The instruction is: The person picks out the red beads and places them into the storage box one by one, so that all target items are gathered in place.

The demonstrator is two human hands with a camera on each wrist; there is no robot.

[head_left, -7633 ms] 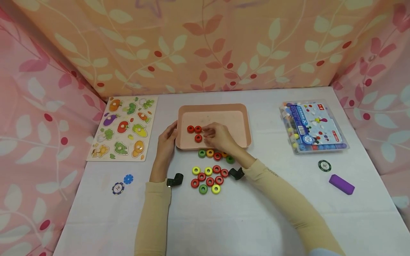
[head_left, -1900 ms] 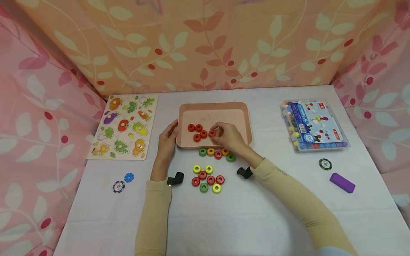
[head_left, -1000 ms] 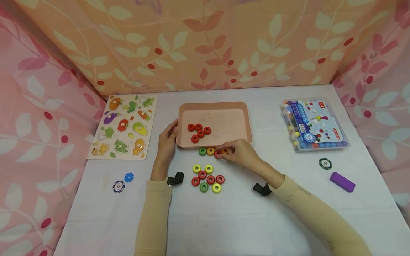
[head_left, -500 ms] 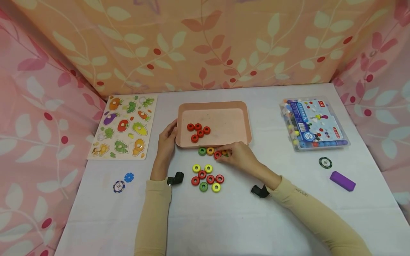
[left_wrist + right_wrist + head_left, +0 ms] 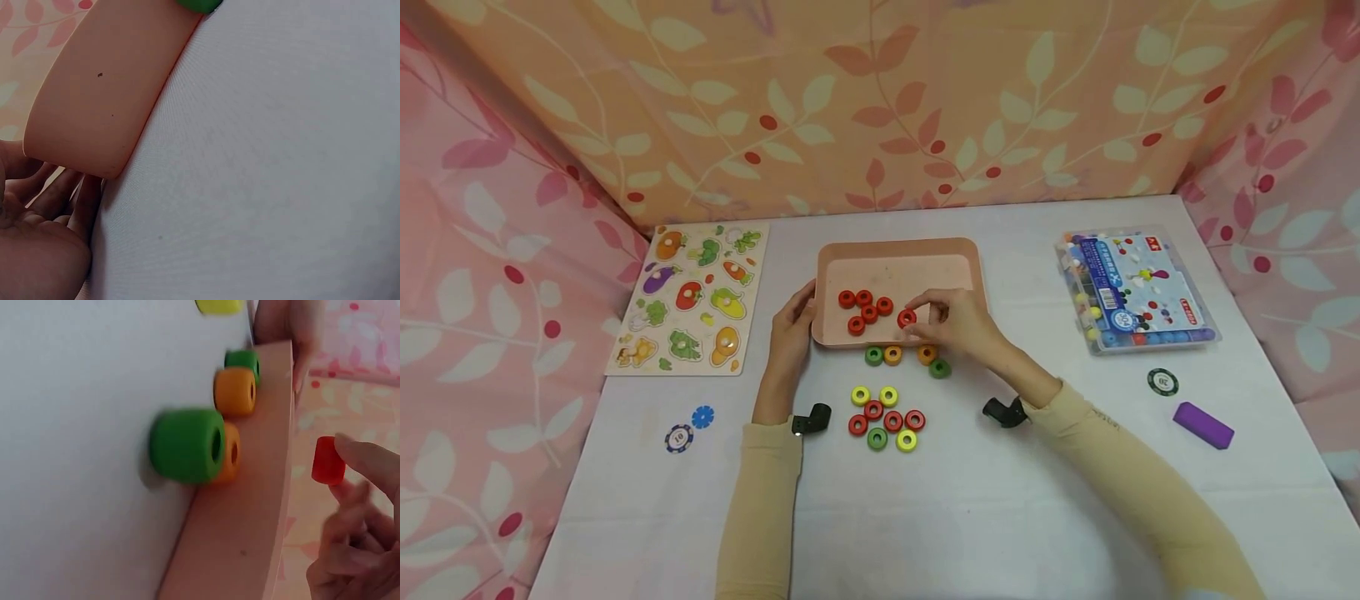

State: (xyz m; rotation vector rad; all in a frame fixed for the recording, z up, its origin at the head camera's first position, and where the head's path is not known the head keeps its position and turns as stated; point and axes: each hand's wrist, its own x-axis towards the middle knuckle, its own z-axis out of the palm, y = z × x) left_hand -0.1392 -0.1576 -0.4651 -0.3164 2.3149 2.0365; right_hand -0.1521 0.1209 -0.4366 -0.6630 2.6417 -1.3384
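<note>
- Okay: white cloth-covered table [image 5: 880, 533] under everything.
- Cream vegetable puzzle board [image 5: 750, 312], far left.
- Pink rectangular tray [image 5: 940, 271], back centre.
- Clear plastic box with a blue label [image 5: 1138, 287], far right.
- Left hand [image 5: 792, 329]: fingers extended against tray's left end, steady contact, loose.
- Right hand [image 5: 958, 323]: thumb and finger pinching one red barrel-shaped ring [image 5: 328, 460], over the tray, right of the other reds.
- Purple block [image 5: 1203, 426], right side; dark "20" chip [image 5: 1162, 382] just beyond it.
- Blue-and-white "10" chip [image 5: 679, 438] beside blue scalloped disc [image 5: 703, 417], left side.
- Remaining rings: five red in tray; two green, two orange by its near wall; three yellow, four red, one green clustered nearer.
</note>
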